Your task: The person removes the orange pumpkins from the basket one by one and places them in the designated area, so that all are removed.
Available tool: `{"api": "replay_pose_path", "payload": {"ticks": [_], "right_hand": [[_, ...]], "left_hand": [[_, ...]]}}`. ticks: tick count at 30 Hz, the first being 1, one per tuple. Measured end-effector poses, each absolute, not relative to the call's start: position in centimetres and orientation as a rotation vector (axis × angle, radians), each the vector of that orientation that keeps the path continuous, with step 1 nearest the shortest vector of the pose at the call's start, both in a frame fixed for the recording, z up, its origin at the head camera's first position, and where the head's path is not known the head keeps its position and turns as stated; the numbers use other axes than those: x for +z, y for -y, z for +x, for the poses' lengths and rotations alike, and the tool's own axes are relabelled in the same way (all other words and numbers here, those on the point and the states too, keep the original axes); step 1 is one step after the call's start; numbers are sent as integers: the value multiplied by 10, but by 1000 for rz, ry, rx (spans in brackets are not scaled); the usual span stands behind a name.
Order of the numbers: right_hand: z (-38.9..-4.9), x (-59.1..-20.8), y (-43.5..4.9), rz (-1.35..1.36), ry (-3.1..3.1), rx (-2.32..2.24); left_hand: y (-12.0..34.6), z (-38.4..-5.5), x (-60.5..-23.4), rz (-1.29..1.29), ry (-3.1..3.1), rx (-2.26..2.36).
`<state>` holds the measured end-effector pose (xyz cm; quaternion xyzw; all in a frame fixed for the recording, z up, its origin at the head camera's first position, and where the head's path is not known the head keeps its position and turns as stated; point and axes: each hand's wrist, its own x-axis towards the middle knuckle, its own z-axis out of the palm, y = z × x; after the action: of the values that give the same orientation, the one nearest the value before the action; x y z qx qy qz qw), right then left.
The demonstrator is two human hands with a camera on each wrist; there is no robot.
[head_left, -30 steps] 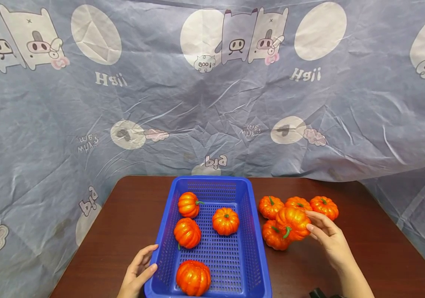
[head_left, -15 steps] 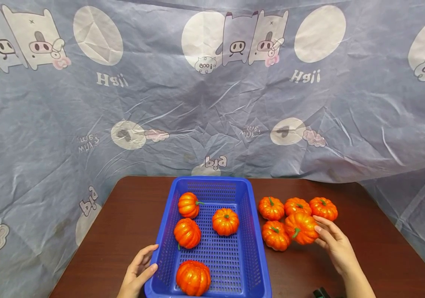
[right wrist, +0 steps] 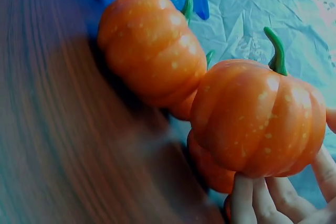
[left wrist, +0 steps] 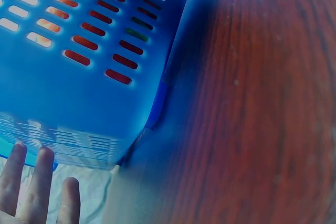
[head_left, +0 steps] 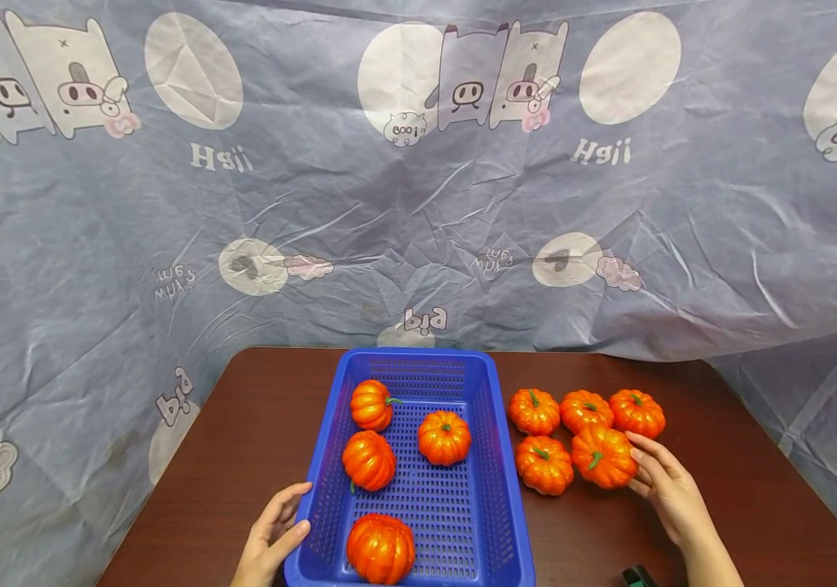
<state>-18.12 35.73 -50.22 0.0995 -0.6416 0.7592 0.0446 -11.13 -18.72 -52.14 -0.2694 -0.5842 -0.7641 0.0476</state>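
Note:
My right hand (head_left: 671, 493) holds a small orange toy pumpkin (head_left: 604, 457) by its right side. In the right wrist view, fingers (right wrist: 262, 200) reach under this pumpkin (right wrist: 257, 119), and its green stem points up. Close to its left lies another pumpkin (head_left: 544, 465), and a row of three stands just behind, including the middle pumpkin (head_left: 586, 411). My left hand (head_left: 269, 538) is at the left rim of a blue plastic basket (head_left: 512, 489), fingertips right at the edge. The left wrist view has its fingers (left wrist: 39, 182) straight beside the basket wall (left wrist: 63, 87).
Inside the basket lie several pumpkins, among them a front pumpkin (head_left: 381, 548) and one on the right (head_left: 444, 438). The basket stands on a dark brown table (head_left: 741, 481). A grey printed cloth (head_left: 418, 204) hangs behind. A small dark object (head_left: 638, 576) shows at the bottom edge.
My right hand has moved right and toward me, lowering the pumpkin and bringing it away from the pumpkins it overlapped. The left hand and basket stay put.

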Motion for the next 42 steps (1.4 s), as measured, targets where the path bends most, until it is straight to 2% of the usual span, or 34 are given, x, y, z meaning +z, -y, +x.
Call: {"api": "replay_pose_path", "payload": {"ticks": [17, 42], "right_hand": [[-184, -513, -368, -67, 2243, 2065], [-184, -514, -373, -25, 2312, 2052]], "left_hand": [[187, -112, -523, -836, 1778, -2299], [188, -111, -523, -790, 1819, -2282]]}}
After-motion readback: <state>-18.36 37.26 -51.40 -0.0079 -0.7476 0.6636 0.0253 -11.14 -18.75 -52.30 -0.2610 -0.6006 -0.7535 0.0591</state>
